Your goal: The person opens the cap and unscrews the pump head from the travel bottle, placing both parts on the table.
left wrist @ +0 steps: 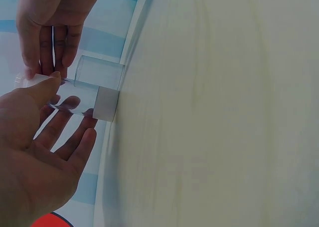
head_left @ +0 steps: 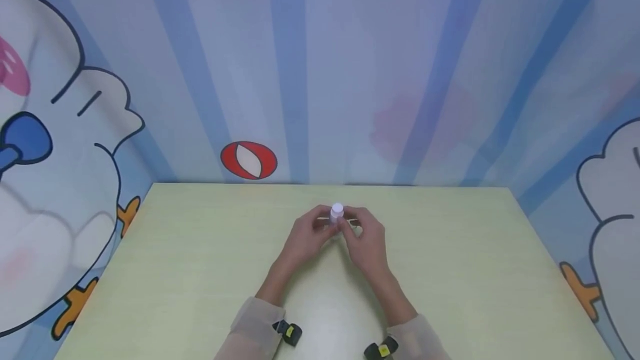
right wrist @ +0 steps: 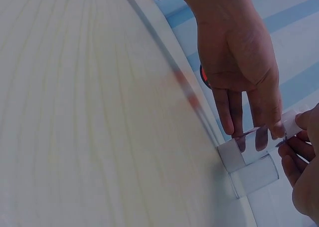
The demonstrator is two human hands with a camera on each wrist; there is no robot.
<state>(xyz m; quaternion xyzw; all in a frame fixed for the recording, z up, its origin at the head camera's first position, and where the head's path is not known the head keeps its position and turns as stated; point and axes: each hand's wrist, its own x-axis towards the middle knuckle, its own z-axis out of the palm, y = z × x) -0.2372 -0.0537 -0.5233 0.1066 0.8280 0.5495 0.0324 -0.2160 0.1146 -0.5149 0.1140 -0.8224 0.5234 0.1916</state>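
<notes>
Both hands meet at a clear bottle (left wrist: 77, 96) with a white cap (head_left: 337, 208) and a white band at its base. My left hand (head_left: 306, 236) holds the bottle's body, fingers spread behind the clear wall and thumb up near the neck. From the other side, my right hand (head_left: 368, 239) pinches around the cap end, its thumb against the cap in the right wrist view. A clear cup (right wrist: 255, 176) stands right beside the bottle, on the right-hand side. In the head view the right hand mostly hides that cup.
The hands are over a pale yellow table (head_left: 200, 260), close to its back edge. A blue striped backdrop (head_left: 345, 71) with cartoon prints rises behind the table and along both sides. Small dark devices (head_left: 288, 332) are strapped to both wrists over light sleeves.
</notes>
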